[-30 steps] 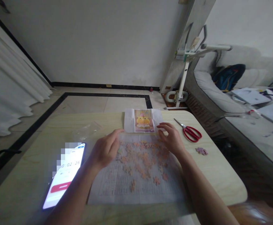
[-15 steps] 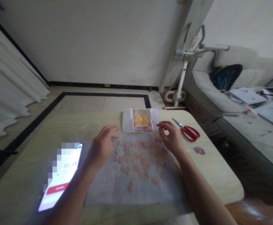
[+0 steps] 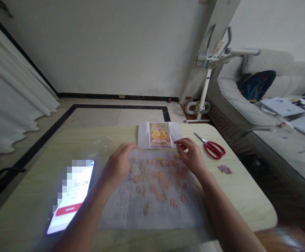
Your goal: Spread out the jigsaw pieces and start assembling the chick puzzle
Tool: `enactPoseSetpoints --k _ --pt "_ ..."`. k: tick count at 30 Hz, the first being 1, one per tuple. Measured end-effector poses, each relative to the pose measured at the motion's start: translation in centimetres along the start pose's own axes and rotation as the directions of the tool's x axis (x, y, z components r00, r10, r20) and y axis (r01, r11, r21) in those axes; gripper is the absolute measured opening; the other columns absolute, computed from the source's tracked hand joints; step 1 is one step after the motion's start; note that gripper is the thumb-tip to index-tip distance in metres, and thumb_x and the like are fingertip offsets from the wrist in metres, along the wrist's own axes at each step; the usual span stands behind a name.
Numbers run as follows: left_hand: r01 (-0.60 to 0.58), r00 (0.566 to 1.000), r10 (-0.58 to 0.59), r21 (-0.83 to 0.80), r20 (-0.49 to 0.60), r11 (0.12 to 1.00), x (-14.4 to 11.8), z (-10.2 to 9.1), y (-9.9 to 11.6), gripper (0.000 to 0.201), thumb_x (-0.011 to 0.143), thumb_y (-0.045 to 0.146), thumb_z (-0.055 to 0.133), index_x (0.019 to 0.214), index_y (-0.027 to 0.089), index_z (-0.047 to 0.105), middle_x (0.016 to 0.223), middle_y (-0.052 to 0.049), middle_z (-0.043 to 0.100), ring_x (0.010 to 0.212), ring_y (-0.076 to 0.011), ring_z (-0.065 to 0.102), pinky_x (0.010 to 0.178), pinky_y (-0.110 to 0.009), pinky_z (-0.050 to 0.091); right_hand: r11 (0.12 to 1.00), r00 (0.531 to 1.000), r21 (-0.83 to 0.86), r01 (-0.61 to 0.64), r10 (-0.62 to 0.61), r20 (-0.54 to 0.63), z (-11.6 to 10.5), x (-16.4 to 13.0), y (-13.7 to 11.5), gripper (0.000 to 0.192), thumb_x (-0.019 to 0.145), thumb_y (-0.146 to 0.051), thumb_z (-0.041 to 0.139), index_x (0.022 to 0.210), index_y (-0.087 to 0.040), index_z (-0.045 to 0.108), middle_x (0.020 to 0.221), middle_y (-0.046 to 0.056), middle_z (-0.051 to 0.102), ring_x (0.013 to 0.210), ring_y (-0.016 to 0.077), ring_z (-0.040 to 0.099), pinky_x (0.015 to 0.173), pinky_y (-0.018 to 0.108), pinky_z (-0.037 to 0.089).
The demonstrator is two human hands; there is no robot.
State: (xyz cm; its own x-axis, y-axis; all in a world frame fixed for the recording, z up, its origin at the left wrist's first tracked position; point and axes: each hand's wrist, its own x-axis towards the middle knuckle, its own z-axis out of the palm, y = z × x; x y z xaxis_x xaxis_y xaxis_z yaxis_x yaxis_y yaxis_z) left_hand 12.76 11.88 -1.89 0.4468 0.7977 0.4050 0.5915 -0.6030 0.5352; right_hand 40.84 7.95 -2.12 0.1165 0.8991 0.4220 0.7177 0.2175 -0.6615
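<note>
My left hand (image 3: 119, 162) reaches over the paper's upper left, fingers stretched toward the lower left corner of a picture sheet (image 3: 143, 136). Whether the fingertips touch the sheet I cannot tell. My right hand (image 3: 190, 154) is at the sheet's lower right, fingers loosely curved and a gap beside the thumb; nothing shows in it. The sheet carries a print of two yellow cartoon figures. Between my forearms, many pinkish and orange jigsaw pieces (image 3: 163, 178) lie scattered on a thin, whitish printed paper (image 3: 126, 213).
A lit phone (image 3: 71, 199) showing a timer lies left of my left forearm. Behind it is a clear plastic bag (image 3: 96, 147). Red-handled scissors (image 3: 214, 149) and a small cluster of puzzle pieces (image 3: 225, 169) lie right. A sofa (image 3: 247, 108) stands beyond the table (image 3: 247, 196).
My left hand has moved slightly right and down, closer to the picture sheet's corner, and its fingers are closer together. My right hand has shifted slightly inward. The view has shifted a little.
</note>
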Motion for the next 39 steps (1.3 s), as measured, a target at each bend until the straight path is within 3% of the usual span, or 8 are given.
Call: enactPoseSetpoints --k 8,16,29,35,39 --pt "0.040 0.987 -0.066 0.178 0.144 0.983 -0.1 -0.4 -0.4 0.031 0.085 0.008 0.043 0.105 0.016 0.066 0.100 -0.008 0.063 0.098 -0.0219 0.058 0.089 -0.039 0.048 1.000 1.000 -0.005 0.003 -0.003 0.010 0.1 -0.1 0.1 0.017 0.085 -0.018 0.052 0.092 -0.018 0.068 0.087 0.004 0.062 0.066 0.0143 0.056 0.062 0.028 0.046" --pt "0.059 0.939 -0.150 0.284 0.311 0.957 -0.2 -0.5 -0.2 0.029 0.093 0.022 0.043 0.096 0.021 0.072 0.087 -0.007 0.057 0.084 -0.0202 0.056 0.074 -0.033 0.046 0.997 0.998 -0.049 -0.064 0.062 -0.030 0.1 0.2 0.5 0.017 0.083 -0.020 0.053 0.088 -0.018 0.070 0.079 0.003 0.062 0.063 0.0149 0.054 0.062 0.028 0.045" --pt "0.100 0.932 -0.174 0.234 0.317 0.967 -0.3 -0.1 -0.7 0.029 0.092 0.023 0.043 0.100 0.021 0.071 0.092 -0.008 0.061 0.086 -0.0212 0.060 0.074 -0.034 0.046 0.995 0.994 -0.035 -0.092 0.094 0.056 0.2 0.1 0.7 0.020 0.081 -0.018 0.052 0.086 -0.017 0.071 0.077 0.003 0.060 0.060 0.0145 0.052 0.058 0.028 0.042" --pt "0.119 0.930 -0.190 0.230 0.315 0.966 -0.3 -0.3 -0.4 0.026 0.091 0.021 0.044 0.095 0.020 0.069 0.092 -0.007 0.061 0.083 -0.0198 0.061 0.072 -0.032 0.046 0.996 0.996 -0.079 -0.042 0.047 0.069 -0.3 0.1 0.6 0.023 0.079 -0.013 0.050 0.087 -0.018 0.071 0.077 0.003 0.059 0.059 0.0138 0.051 0.058 0.027 0.041" --pt "0.122 0.931 -0.187 0.216 0.314 0.969 -0.2 -0.3 -0.1 0.027 0.091 0.022 0.044 0.098 0.021 0.070 0.093 -0.007 0.062 0.084 -0.0195 0.061 0.073 -0.032 0.047 0.993 0.989 -0.115 -0.012 0.028 0.144 -1.1 0.2 0.9 0.023 0.078 -0.012 0.051 0.087 -0.019 0.071 0.081 0.003 0.060 0.062 0.0141 0.052 0.060 0.027 0.042"
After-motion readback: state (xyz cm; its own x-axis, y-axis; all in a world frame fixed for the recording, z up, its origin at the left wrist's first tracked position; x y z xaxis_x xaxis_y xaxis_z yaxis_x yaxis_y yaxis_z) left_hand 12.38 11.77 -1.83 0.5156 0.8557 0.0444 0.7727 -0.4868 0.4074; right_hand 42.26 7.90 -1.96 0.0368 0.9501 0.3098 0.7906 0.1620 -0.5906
